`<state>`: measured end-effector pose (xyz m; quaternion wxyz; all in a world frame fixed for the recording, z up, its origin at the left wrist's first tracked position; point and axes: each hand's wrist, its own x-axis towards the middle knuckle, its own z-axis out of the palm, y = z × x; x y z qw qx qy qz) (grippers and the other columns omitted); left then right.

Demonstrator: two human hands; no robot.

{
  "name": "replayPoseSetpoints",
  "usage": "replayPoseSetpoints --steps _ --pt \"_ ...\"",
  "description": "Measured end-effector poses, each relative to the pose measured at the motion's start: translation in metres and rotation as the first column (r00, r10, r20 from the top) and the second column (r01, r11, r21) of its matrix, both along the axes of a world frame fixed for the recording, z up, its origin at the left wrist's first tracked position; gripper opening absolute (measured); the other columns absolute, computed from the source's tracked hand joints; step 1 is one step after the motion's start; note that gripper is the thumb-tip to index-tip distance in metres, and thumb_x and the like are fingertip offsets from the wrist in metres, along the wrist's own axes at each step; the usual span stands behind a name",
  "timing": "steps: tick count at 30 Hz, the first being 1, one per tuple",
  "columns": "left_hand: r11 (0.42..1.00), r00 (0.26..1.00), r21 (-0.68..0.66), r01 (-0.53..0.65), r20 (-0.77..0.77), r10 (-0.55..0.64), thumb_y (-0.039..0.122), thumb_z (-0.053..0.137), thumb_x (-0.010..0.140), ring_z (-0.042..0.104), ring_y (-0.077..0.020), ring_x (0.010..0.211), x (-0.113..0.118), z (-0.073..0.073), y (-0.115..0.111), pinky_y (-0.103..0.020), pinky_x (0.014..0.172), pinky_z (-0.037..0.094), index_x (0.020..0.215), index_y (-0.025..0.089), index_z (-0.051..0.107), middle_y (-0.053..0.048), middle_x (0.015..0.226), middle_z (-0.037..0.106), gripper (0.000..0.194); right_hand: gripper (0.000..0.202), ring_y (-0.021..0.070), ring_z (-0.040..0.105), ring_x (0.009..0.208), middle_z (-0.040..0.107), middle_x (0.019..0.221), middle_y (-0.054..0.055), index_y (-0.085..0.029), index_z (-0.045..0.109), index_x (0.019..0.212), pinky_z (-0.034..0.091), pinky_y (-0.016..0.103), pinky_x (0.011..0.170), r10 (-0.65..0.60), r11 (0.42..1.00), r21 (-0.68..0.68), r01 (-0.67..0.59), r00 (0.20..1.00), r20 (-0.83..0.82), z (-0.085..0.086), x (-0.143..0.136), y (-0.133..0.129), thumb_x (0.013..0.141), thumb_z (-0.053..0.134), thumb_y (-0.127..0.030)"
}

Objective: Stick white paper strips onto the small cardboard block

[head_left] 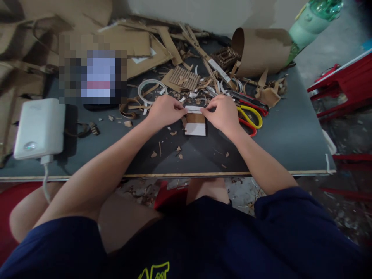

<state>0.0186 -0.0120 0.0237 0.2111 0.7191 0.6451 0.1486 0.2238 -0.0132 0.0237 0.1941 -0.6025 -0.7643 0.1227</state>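
Between my hands is a small folded cardboard piece (195, 129), white on its near panel and brown inside, near the middle of the dark table. My left hand (168, 110) pinches the left end of its white far strip (194, 109). On the other end, my right hand (222, 114) has thumb and fingers closed in the same way. Beside my right wrist lie scissors (255, 118) with yellow and red handles, partly covered by my hand. A roll of white tape (152, 91) rests beyond my left hand.
Cardboard scraps (184, 79) litter the table's far side. A cardboard tube (261, 50) lies at the back right by a green bottle (310, 27). At left are a white power bank (40, 128) with a cable and a pixelated object (100, 77). A red cutter (255, 104) lies behind the scissors.
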Motion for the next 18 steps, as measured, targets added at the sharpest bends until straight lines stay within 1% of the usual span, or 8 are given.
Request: replayPoseSetpoints --steps 5,10,14,18 --pt "0.998 0.998 -0.022 -0.065 0.015 0.065 0.041 0.066 0.081 0.064 -0.0252 0.086 0.0012 -0.0001 0.0000 -0.035 0.087 0.048 0.088 0.020 0.079 -0.006 0.080 0.071 0.026 0.022 0.0291 0.063 0.102 0.072 0.104 0.011 -0.020 0.073 0.071 0.049 0.047 0.096 -0.001 1.000 0.014 0.001 1.000 0.006 -0.0028 -0.0003 0.0017 0.087 0.067 -0.034" --pt "0.994 0.994 -0.026 -0.106 0.007 0.106 0.043 0.064 0.084 0.065 -0.0251 0.085 0.0035 -0.0009 -0.0013 -0.034 0.079 0.049 0.093 0.021 0.081 -0.007 0.084 0.073 0.029 0.024 0.0290 0.064 0.100 0.072 0.102 0.011 -0.021 0.069 0.068 0.051 0.047 0.095 0.010 1.000 0.012 -0.010 1.000 0.014 -0.0045 -0.0007 0.0040 0.088 0.065 -0.032" --pt "0.990 0.990 -0.009 -0.139 0.000 0.139 0.044 0.063 0.085 0.066 -0.0259 0.090 0.0061 -0.0021 -0.0037 -0.034 0.082 0.049 0.097 0.023 0.081 -0.006 0.089 0.074 0.030 0.025 0.0280 0.066 0.098 0.073 0.101 0.012 -0.021 0.068 0.068 0.051 0.046 0.096 0.024 0.999 0.021 -0.024 0.999 0.028 -0.0045 -0.0022 0.0013 0.090 0.063 -0.029" --pt "0.988 0.988 -0.034 -0.148 -0.039 0.147 0.044 0.062 0.086 0.068 -0.0275 0.094 0.0077 -0.0006 -0.0049 -0.035 0.082 0.050 0.099 0.024 0.081 -0.005 0.092 0.075 0.030 0.023 0.0284 0.066 0.101 0.074 0.104 0.012 -0.021 0.067 0.069 0.051 0.045 0.096 0.019 0.998 0.053 -0.020 1.000 0.017 -0.0069 -0.0034 -0.0021 0.090 0.063 -0.028"
